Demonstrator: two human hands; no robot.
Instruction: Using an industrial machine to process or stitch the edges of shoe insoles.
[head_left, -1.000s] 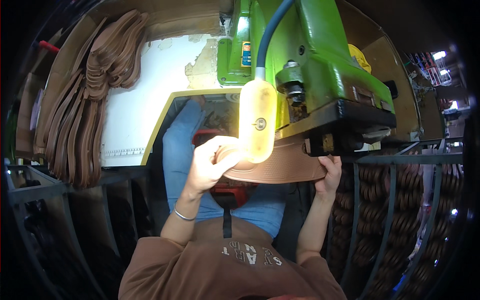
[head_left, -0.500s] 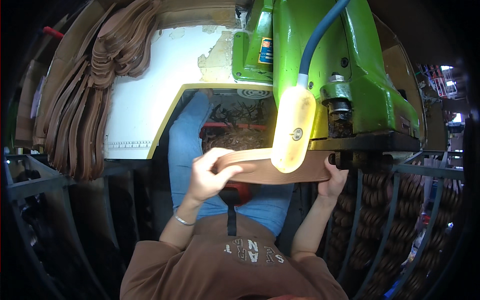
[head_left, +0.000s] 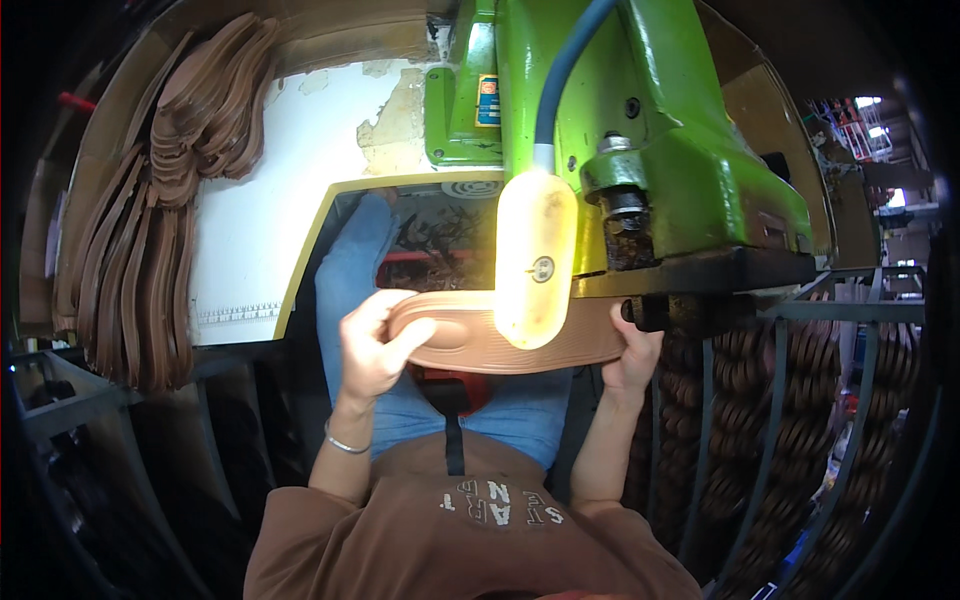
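A brown shoe sole [head_left: 455, 338] is stretched sideways between my two hands, its broad grooved face turned up toward me. My left hand [head_left: 372, 352] pinches its left end, thumb on top of the face. At the other end my right hand [head_left: 634, 358] grips the sole, right beside the dark lower arm of the green machine [head_left: 665, 150]. A lit yellowish lamp [head_left: 535, 250] hangs in front and hides part of the sole's middle. Whether the sole touches the machine cannot be made out.
Stacked brown soles [head_left: 140, 270] lie at the left of the white worktable [head_left: 270, 180], which has a yellow-edged cutout. Racks [head_left: 770, 430] full of soles stand at my right, and a metal rack [head_left: 75, 405] at my left. Dark scraps [head_left: 445, 235] lie beneath the table cutout.
The sole has been tilted so that more of its broad face shows. Both hands keep hold of its ends. The whole view has shifted, so the machine and table appear further left.
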